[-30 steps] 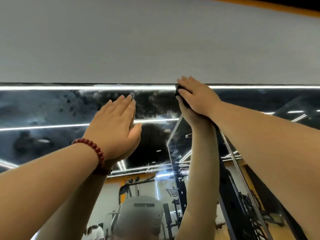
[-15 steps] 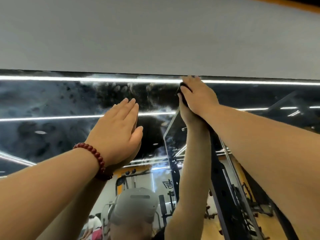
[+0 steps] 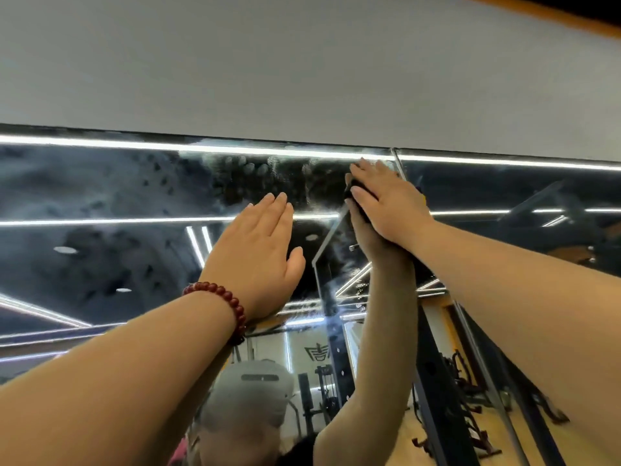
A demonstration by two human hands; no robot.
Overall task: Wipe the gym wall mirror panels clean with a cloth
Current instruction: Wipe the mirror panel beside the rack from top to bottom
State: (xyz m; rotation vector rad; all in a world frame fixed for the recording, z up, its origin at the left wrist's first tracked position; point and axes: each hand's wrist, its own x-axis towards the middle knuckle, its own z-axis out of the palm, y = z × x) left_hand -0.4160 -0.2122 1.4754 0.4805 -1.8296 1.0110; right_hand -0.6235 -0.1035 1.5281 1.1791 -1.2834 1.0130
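- Head view shows your right hand [image 3: 386, 203] near the top edge of the smeared wall mirror panel [image 3: 100, 196], fingers laid over a small dark cloth [image 3: 357, 193] and pressing it to the glass, just left of the vertical seam [image 3: 400, 169] between panels.
- Your left hand [image 3: 258, 260] lies flat on the same panel, fingers straight and together, holding nothing, lower and well left of the cloth.
- A red bead bracelet [image 3: 221, 301] circles your left wrist.
- Pale grey wall [image 3: 302, 68] runs above the mirror.
- Hazy smudges and fingerprint marks cover the glass between and left of your hands.
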